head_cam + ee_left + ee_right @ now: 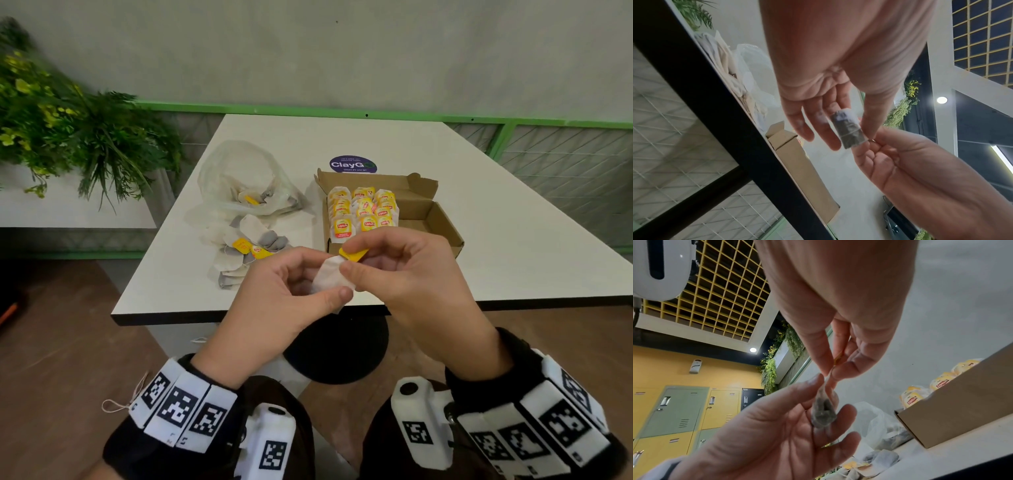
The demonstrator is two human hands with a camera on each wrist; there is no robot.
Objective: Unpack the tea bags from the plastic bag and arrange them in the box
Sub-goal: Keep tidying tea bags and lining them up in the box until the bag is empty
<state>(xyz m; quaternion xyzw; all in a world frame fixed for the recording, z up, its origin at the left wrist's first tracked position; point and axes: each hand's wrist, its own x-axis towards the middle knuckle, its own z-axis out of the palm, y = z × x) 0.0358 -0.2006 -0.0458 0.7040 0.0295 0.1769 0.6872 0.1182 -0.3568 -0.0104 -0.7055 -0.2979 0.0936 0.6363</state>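
A white tea bag point(330, 279) is held in the air just before the table's near edge. My left hand point(325, 284) pinches its pouch between thumb and fingers. My right hand point(347, 257) pinches its yellow tag point(356, 254). In the left wrist view the dark-filled tea bag point(849, 128) lies against my left fingers point(824, 129). The right wrist view shows the tea bag point(823, 412) hanging from my right fingertips point(826, 366). The open cardboard box point(442, 222) holds rows of tea bags point(363, 212) in its left part. The clear plastic bag point(246, 178) still holds a few tea bags.
A loose pile of tea bags point(246, 246) lies on the white table point(513, 240) in front of the plastic bag. A round purple sticker point(352, 164) sits behind the box. Plants point(68, 120) stand at the left, beyond the table.
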